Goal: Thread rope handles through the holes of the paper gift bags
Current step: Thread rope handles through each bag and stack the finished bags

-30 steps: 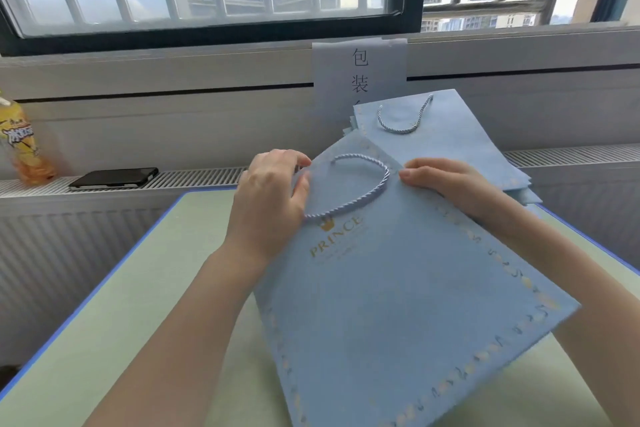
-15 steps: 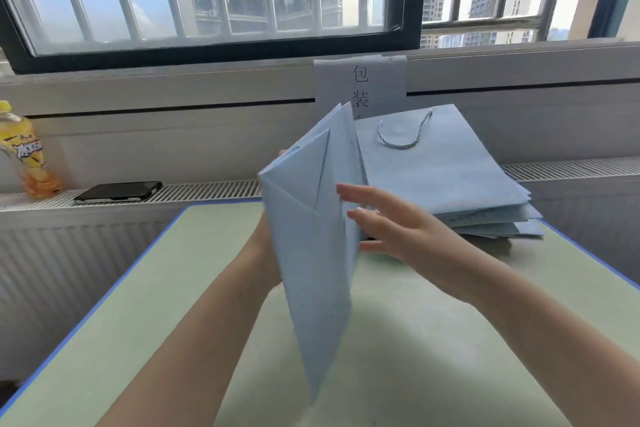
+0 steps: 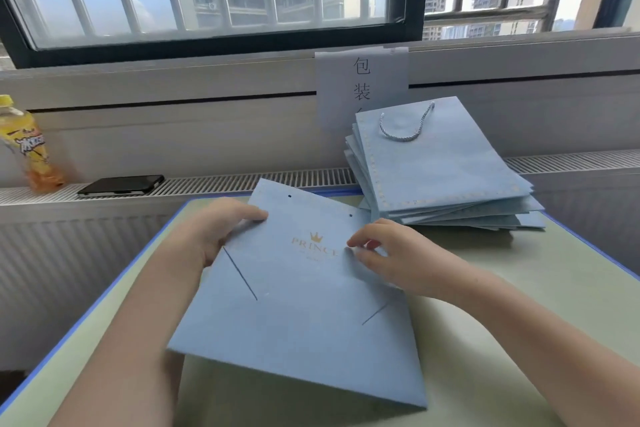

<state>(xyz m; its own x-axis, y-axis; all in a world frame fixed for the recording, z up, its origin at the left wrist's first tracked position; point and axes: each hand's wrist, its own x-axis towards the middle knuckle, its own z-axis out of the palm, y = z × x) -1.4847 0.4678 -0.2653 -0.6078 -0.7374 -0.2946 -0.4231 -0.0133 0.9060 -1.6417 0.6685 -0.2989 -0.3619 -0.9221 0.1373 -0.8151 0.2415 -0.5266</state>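
A flat light-blue paper gift bag [image 3: 304, 305] with a gold PRINCE logo lies on the green table in front of me. This side faces up with two small empty holes near its far edge and no rope in them. My left hand [image 3: 218, 232] grips the bag's left edge near the top, thumb on the upper face. My right hand [image 3: 391, 253] rests on the bag's right side with curled fingertips touching the paper beside the logo. A stack of several blue bags [image 3: 446, 184] sits behind, the top one carrying a twisted rope handle [image 3: 405, 128].
The green table [image 3: 540, 291] has a blue rim. On the radiator ledge at the left lie a black phone [image 3: 121, 184] and a yellow drink bottle [image 3: 27, 146]. A paper sign [image 3: 362, 80] hangs on the wall below the window.
The bag showed a threaded rope handle, was stood on edge and flipped over, and now lies flat with its unthreaded side up. My hands moved with it.
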